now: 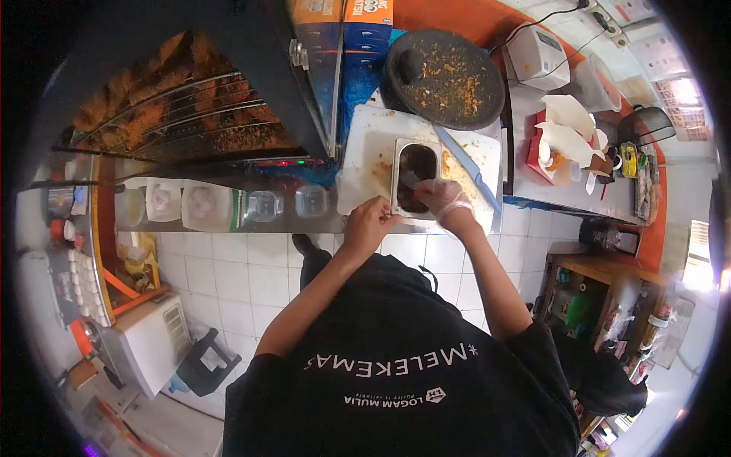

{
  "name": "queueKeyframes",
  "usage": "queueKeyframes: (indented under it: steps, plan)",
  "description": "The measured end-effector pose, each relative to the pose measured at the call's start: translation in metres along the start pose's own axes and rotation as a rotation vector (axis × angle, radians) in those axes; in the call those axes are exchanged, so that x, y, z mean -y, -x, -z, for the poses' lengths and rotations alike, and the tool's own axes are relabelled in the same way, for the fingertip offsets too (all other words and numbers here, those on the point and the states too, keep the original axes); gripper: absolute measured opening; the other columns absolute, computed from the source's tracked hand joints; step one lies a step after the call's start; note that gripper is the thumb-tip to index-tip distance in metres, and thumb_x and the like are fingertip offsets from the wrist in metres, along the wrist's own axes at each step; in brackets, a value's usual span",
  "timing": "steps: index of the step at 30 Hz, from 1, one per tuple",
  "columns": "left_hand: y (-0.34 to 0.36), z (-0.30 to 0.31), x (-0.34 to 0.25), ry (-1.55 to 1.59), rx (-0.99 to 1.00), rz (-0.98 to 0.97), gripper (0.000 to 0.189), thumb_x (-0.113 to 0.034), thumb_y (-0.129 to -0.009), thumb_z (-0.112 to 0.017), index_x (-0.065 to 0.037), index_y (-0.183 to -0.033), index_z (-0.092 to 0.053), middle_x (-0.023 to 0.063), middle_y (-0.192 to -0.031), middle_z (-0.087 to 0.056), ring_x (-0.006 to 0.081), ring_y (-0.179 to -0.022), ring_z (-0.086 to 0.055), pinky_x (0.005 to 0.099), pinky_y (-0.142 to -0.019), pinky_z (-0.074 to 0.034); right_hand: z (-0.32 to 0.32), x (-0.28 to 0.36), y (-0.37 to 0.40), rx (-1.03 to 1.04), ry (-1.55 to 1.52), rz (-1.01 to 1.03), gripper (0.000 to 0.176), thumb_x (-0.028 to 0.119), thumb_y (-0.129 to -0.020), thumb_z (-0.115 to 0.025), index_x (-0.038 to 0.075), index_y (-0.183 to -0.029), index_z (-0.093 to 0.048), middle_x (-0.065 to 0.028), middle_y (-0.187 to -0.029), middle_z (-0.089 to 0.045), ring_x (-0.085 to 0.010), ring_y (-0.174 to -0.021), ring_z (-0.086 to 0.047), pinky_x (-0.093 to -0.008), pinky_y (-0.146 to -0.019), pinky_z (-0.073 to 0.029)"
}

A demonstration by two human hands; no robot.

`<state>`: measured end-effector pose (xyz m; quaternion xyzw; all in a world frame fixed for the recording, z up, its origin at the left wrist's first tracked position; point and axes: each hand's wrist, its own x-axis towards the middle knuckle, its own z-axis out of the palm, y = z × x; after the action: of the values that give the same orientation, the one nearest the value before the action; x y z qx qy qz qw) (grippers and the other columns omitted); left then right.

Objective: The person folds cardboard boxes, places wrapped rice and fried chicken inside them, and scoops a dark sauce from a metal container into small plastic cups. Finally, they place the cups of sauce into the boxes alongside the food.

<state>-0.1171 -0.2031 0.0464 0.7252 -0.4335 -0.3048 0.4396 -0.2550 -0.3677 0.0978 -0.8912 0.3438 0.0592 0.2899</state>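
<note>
A rectangular metal food pan (398, 183) with dark contents stands on the white cutting board (364, 145). My left hand (369, 225) grips its near left corner, thumb and fingers bent at the rim. In a clear plastic glove, my right hand (445, 202) reaches over the pan's right side, its fingers drawn together inside. A pale, translucent piece (410, 180) shows at those fingertips; I cannot tell what it is. Beside the pan, a knife with a blue-grey blade (457, 156) lies slanted across the board among crumbs.
Behind the board sits a round dark tray (457, 80) scattered with crumbs. A glass-fronted display cabinet (316, 84) with fried pieces on racks rises at left. Plastic tubs (205, 206) line the counter below it. A red-and-white food box (560, 145) stands on the right-hand counter.
</note>
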Motion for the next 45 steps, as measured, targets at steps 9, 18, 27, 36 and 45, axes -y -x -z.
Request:
queueKeyframes:
  steps: [9, 18, 27, 36, 45]
  plan:
    - [-0.002, 0.003, -0.003, -0.061, 0.017, -0.009, 0.032, -0.019, -0.080, -0.084, -0.002, -0.090, -0.060, 0.0141, -0.081, -0.069, 0.0251, -0.074, -0.072, 0.0371, -0.066, -0.056, 0.030, 0.020, 0.035, -0.048, -0.065, 0.082, 0.014, 0.013, -0.092, -0.063, 0.009, -0.103, -0.071, -0.0163, -0.096, -0.071, -0.0349, -0.090, -0.069, -0.0416, -0.078, -0.055]
    - [-0.006, -0.001, -0.002, -0.034, 0.017, 0.009, 0.030, -0.017, -0.080, -0.083, -0.001, -0.091, -0.060, 0.0126, -0.078, -0.069, 0.0246, -0.071, -0.071, 0.0365, -0.066, -0.056, -0.036, -0.012, 0.006, -0.151, 0.281, 0.227, 0.014, 0.004, -0.085, -0.054, 0.003, -0.098, -0.060, -0.0199, -0.089, -0.066, -0.0378, -0.084, -0.068, -0.0475, -0.073, -0.056]
    - [-0.009, 0.002, -0.010, 0.010, -0.012, 0.046, 0.030, -0.015, -0.079, -0.084, -0.003, -0.089, -0.058, 0.0098, -0.077, -0.065, 0.0226, -0.066, -0.068, 0.0359, -0.063, -0.054, 0.020, 0.012, -0.003, -0.308, 0.065, 0.313, 0.026, 0.001, -0.087, -0.057, 0.004, -0.112, -0.060, -0.0215, -0.092, -0.068, -0.0407, -0.086, -0.068, -0.0469, -0.072, -0.055]
    - [-0.011, 0.004, -0.014, -0.033, -0.023, 0.033, 0.032, -0.018, -0.077, -0.084, -0.005, -0.088, -0.056, 0.0082, -0.080, -0.062, 0.0215, -0.061, -0.065, 0.0376, -0.059, -0.050, 0.018, 0.013, -0.018, -0.085, 0.299, 0.157, 0.023, 0.013, -0.092, -0.058, 0.007, -0.114, -0.062, -0.0192, -0.103, -0.067, -0.0371, -0.092, -0.069, -0.0453, -0.075, -0.057]
    - [-0.012, -0.001, -0.013, -0.052, -0.013, 0.024, 0.031, -0.012, -0.077, -0.082, -0.006, -0.086, -0.053, 0.0065, -0.081, -0.060, 0.0205, -0.062, -0.064, 0.0381, -0.060, -0.050, -0.016, -0.010, -0.024, -0.050, 0.261, 0.030, 0.022, 0.023, -0.094, -0.061, 0.009, -0.108, -0.069, -0.0197, -0.099, -0.068, -0.0344, -0.092, -0.068, -0.0445, -0.081, -0.056]
